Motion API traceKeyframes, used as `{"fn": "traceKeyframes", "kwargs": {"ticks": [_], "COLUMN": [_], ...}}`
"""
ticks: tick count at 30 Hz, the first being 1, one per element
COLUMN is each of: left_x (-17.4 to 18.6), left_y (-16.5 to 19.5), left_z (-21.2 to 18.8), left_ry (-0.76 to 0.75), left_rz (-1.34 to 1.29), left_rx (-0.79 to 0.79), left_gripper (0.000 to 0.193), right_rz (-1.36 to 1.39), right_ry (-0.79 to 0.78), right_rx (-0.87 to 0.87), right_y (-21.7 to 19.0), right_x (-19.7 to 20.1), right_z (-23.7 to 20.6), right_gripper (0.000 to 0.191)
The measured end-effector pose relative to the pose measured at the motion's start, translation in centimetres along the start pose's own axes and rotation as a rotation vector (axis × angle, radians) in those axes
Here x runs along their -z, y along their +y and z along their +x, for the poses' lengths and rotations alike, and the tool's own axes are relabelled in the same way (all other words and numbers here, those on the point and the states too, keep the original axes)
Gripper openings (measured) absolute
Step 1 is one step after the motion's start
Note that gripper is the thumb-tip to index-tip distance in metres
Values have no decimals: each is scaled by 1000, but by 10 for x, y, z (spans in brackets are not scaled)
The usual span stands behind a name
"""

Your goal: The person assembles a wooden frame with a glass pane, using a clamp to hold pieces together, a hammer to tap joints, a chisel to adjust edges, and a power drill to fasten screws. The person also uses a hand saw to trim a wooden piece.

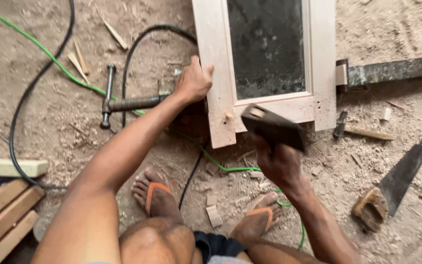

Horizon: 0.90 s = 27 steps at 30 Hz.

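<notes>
I sit low on the floor (35,122), which is covered with sawdust, and the wooden frame (218,73) with a dark glass panel (267,44) lies in front of my feet. My left hand (193,82) is closed around the left side rail of the frame and holds it steady. My right hand (282,164) is closed around a dark flat block (273,128), which is raised over the bottom corner of the frame; it is blurred, so I cannot say exactly what kind of tool it is.

A small wooden peg (229,117) stands out at the bottom left joint. To do this well, I think I should bring the block down flat and straight on the wood, not on the glass, and keep my left fingers away from the joint.

The room for moving is tight. On the left, a metal clamp screw (130,103) touches the frame near my left hand, and a black cable (20,107) and a green cable (50,57) run under it. On the right, a dark metal bar (396,70) meets the frame edge, a hammer (342,124) lies just beside the corner, and a handsaw (406,168) lies well apart. My feet in orange sandals (153,193) are near the bottom edge.
</notes>
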State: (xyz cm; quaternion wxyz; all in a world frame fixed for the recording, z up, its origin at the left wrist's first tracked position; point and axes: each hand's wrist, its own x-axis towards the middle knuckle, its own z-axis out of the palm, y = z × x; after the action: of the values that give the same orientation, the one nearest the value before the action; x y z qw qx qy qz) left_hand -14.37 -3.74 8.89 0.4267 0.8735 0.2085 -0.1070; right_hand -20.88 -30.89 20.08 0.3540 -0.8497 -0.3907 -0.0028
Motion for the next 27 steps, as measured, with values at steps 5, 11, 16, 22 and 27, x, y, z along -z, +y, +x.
{"fn": "traceKeyframes", "kwargs": {"ticks": [5,11,16,22,27], "left_x": [-4,-5,-4,-5,-7], "left_y": [-3,-6,-8,-7,-15], "left_z": [-1,0,3,3,4], "left_ry": [-115,13,-81,-9,58], "left_rz": [-59,-14,-15,-9,-7], "left_rx": [155,12,124,107,57], "left_gripper": [44,48,49,59,58], "right_rz": [-135,-150,-178,-305,-201], "right_ry": [-256,-99,-265,-210,-145], "right_rx": [-195,-127,-330,-216,-206], "right_y": [7,-2,-4,2,-11], "right_x": [-23,-11,-20,-21,-26], "right_z": [8,11,8,3,13], "right_gripper": [26,22,27,21,34]}}
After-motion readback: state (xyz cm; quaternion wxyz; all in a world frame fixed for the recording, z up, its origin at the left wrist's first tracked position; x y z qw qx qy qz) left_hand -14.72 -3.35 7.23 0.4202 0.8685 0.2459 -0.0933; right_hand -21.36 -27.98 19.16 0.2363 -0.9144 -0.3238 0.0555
